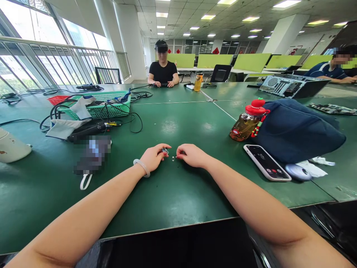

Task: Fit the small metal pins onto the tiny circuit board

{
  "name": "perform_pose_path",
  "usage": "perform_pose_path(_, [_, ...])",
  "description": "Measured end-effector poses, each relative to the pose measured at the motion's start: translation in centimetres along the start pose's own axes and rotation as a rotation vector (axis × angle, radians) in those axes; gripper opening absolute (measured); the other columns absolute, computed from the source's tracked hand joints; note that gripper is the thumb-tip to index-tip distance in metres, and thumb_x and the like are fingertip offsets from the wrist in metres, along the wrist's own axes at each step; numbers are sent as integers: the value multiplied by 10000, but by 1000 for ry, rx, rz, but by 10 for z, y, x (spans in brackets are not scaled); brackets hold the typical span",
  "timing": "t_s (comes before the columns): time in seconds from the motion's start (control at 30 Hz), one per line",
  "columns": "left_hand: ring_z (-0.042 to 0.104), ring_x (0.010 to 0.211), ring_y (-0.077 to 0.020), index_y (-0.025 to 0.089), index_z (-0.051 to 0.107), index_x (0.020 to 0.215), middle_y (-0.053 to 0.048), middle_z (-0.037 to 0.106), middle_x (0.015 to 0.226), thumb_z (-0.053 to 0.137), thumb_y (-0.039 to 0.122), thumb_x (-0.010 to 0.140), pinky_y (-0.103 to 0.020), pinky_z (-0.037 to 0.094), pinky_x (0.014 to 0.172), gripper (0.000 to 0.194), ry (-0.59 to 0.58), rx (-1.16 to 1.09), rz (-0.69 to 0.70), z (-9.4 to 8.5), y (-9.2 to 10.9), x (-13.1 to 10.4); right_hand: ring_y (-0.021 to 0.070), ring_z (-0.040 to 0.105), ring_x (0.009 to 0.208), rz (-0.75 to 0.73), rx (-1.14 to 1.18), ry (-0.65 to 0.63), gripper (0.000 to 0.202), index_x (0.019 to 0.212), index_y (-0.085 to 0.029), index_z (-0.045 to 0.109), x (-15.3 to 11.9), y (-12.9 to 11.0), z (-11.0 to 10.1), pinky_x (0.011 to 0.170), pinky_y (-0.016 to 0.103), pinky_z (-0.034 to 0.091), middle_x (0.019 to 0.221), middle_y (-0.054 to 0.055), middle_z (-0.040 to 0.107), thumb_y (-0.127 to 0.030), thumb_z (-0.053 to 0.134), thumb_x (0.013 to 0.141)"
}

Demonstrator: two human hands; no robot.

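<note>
My left hand [154,158], with a pale bracelet on its wrist, holds a small circuit board [165,150] between thumb and fingers. A tiny white rectangular part [173,159] lies on the green table [173,193] between my two hands. Just right of that part is my right hand [192,155], its thumb and fingertips pinched together. Whatever may be between those fingertips is too small to name.
At the left, a green basket [111,108] holds cables and cloth. A bottle [243,125], dark blue bag [301,130] and phone [266,162] are at the right. One person [163,70] sits across the table; another [329,69] is far right.
</note>
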State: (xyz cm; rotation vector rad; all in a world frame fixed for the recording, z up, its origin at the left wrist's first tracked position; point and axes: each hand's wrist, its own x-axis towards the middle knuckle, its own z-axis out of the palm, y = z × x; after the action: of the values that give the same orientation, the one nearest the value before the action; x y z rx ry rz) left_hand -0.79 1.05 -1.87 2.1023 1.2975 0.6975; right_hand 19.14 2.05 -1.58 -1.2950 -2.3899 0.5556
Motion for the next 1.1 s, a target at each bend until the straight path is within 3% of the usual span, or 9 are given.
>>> perform_pose_path(0.13, [603,698,-118,203,522,1131,-13,678,855,400,173,809,-270,470,751,345,-9,-3,0,-1,2,-1,85,524,569,185,249,73,67,731,-173,554,3,15,-7,568,203,405,617,-25,561,-196,518,783])
perform_pose_path(0.3, [610,741,-147,213,588,1046,-8,670,822,512,242,774,-285,463,758,284,16,64,-2,-2,2,-1,82,538,523,313,365,-63,69,694,-167,537,2,26,-13,521,194,433,579,-24,555,-184,536,760])
perform_pose_path(0.4, [602,740,-151,220,610,1004,-4,664,829,560,264,743,-283,461,739,269,31,90,-11,-1,1,0,83,536,547,255,228,-171,55,679,-170,570,-2,23,-15,534,195,418,618,-16,591,-189,570,730])
perform_pose_path(0.47, [595,734,-151,217,615,979,-1,665,837,582,265,726,-281,459,726,260,32,97,-16,0,1,0,86,533,574,192,126,-175,46,700,-181,594,-4,20,-17,552,199,406,654,-16,611,-212,576,729])
perform_pose_path(0.6, [577,698,-145,206,625,932,1,658,799,605,271,707,-275,456,697,235,31,102,-32,0,5,0,94,521,596,72,10,-129,85,704,-194,612,-8,13,-21,552,207,383,697,-14,618,-249,565,747])
perform_pose_path(0.83, [559,664,-136,190,627,882,2,632,736,668,342,658,-272,461,678,274,12,-23,-22,2,7,-1,90,504,646,-189,-36,111,93,755,-182,614,-10,-9,-15,611,209,363,759,2,597,-233,548,796])
perform_pose_path(1.1, [533,652,-119,162,596,808,2,608,727,693,348,627,-260,452,664,277,-47,-187,27,4,9,-3,110,540,719,-335,-142,132,132,839,-188,641,-11,-19,-3,648,222,378,858,22,609,-227,515,832])
